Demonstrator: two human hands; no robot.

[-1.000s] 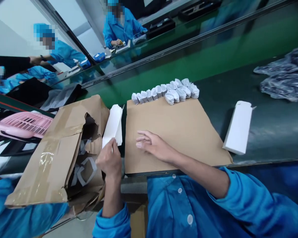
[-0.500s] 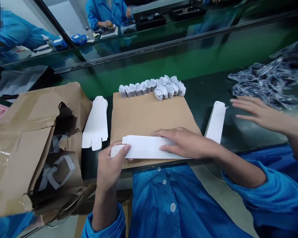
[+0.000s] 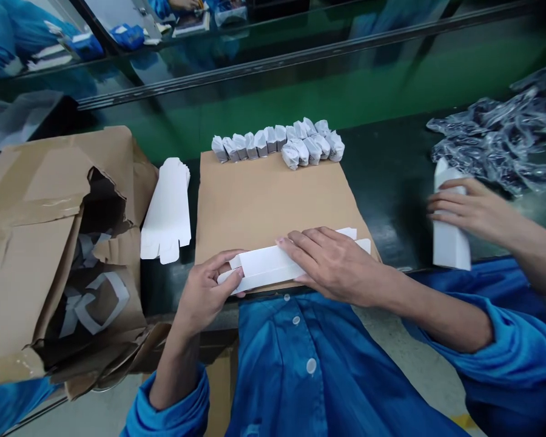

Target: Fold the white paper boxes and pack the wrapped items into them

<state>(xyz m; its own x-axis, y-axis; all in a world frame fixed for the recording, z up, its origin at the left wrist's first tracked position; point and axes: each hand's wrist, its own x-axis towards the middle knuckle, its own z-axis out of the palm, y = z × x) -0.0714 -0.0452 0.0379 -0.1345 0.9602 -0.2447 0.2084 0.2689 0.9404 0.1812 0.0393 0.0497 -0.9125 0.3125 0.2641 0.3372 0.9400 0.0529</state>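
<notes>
Clamping white box [image 3: 270,266] in left hand [image 3: 207,288] and under right hand [image 3: 339,264], at near edge of cardboard sheet [image 3: 273,200], with bare room beyond, up to wrapped packets [image 3: 270,141].

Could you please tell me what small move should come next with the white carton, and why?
Probably fold in the flaps at the end of the carton that the left hand holds: the body is opened out, those flaps stick out, and the right hand, resting on it, could steady it.
</notes>
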